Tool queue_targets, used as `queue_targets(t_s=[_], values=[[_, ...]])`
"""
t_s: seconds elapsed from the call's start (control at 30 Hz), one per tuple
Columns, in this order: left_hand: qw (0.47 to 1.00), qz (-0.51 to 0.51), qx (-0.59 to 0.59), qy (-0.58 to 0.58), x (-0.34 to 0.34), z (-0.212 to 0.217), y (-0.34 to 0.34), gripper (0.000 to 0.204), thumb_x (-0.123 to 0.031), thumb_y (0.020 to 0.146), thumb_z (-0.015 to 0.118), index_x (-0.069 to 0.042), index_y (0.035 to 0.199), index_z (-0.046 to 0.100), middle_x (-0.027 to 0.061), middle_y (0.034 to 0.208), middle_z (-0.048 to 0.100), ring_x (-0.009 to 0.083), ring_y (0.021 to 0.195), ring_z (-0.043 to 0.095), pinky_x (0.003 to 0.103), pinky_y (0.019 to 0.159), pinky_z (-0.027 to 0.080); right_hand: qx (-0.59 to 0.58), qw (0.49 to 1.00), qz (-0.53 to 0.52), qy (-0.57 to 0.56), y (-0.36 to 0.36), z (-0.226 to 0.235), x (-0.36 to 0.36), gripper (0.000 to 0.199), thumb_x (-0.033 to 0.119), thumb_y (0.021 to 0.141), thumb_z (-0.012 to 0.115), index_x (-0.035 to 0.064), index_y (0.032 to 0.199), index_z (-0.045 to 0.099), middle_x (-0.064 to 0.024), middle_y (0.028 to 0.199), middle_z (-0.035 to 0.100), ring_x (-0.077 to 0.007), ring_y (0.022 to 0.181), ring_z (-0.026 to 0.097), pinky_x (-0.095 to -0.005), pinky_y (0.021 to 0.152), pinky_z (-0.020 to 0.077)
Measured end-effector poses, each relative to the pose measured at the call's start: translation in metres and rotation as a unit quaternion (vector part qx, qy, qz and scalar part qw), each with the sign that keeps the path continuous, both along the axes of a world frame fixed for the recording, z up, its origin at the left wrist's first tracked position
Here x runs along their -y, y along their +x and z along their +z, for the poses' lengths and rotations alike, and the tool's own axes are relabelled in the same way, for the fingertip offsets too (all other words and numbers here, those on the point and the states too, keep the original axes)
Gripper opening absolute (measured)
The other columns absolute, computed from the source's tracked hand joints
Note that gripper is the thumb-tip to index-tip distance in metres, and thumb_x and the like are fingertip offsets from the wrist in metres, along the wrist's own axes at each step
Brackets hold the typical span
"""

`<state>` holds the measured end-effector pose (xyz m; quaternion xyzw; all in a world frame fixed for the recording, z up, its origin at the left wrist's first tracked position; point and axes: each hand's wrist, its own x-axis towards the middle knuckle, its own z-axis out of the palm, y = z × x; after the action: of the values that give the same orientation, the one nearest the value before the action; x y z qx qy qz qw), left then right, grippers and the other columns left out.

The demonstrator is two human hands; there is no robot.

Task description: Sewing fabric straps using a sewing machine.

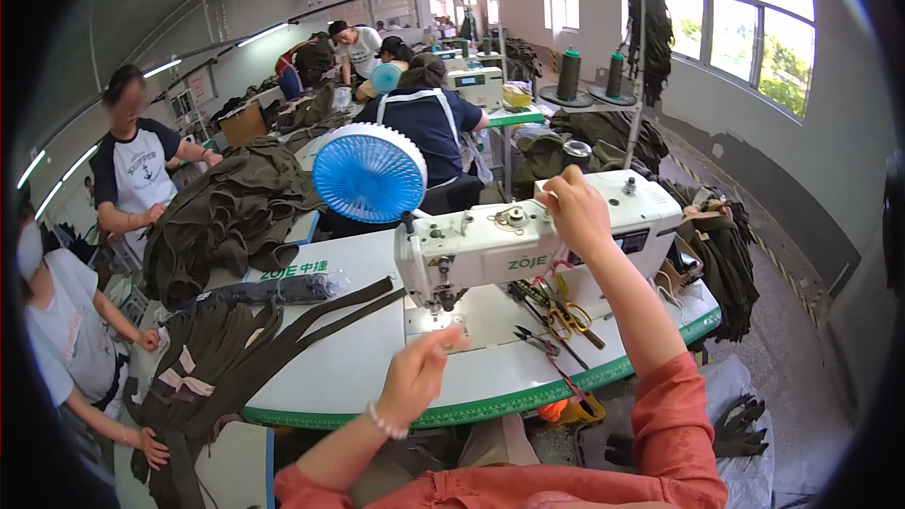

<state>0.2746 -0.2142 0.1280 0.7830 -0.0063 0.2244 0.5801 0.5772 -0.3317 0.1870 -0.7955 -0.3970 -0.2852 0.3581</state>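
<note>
Machine for sewing is standing on the green-edged surface; the right hand is hovering at its top, fingers pressing together, on what I cannot tell; the left hand is hovering near the needle assembly, fingers partly curling, their hold unclear. The hands are seemingly arranging thread; the next move is probably calling for guiding it toward the needle assembly

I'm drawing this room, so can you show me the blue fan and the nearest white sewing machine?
Blue fan (369, 174): head view, middle of its round front.
White sewing machine (498, 254): head view, side of its long arm.
</note>
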Motion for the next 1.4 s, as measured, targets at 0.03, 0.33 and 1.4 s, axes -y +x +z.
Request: queue_targets(t_s=[0.03,0.33,1.4], values=[[0.999,0.039,-0.003,0.034,-0.002,-0.02,-0.03,0.033,-0.004,0.095,0.034,-0.002,0.123,0.051,0.0115,0.101,0.066,0.0021,0.043,0.043,0.017,0.042,0.037,0.016,0.998,-0.014,-0.066,-0.011,0.008,-0.005,0.027,0.026,0.082,0.065,0.0025,0.095,0.059,-0.0138,0.088,0.058,-0.0315,0.077,0.06,-0.0402,0.068,0.0473],[0.87,0.425,-0.094,-0.231,-0.006,-0.139,-0.224,0.022,-0.014,0.097,0.045,0.002,0.108,0.056,0.01,0.088,0.066,0.004,0.043,0.042,0.017,0.042,0.036,-0.018,0.991,-0.066,-0.113,-0.046,-0.02,-0.049,0.023,0.024,0.083,0.059,0.0024,0.087,0.051,-0.0185,0.093,0.054,-0.0376,0.087,0.057,-0.0465,0.072,0.0448],[0.722,0.509,0.248,-0.398,-0.147,-0.065,-0.363,0.017,-0.021,0.09,0.061,-0.01,0.103,0.062,-0.0026,0.092,0.064,0.0014,0.051,0.041,0.016,0.044,0.032,0.066,0.782,0.607,-0.123,-0.389,-0.121,-0.184,0.056,0.019,0.073,0.072,0.0047,0.123,0.051,-0.015,0.119,0.048,-0.0285,0.093,0.057,-0.0368,0.08,0.0464]])
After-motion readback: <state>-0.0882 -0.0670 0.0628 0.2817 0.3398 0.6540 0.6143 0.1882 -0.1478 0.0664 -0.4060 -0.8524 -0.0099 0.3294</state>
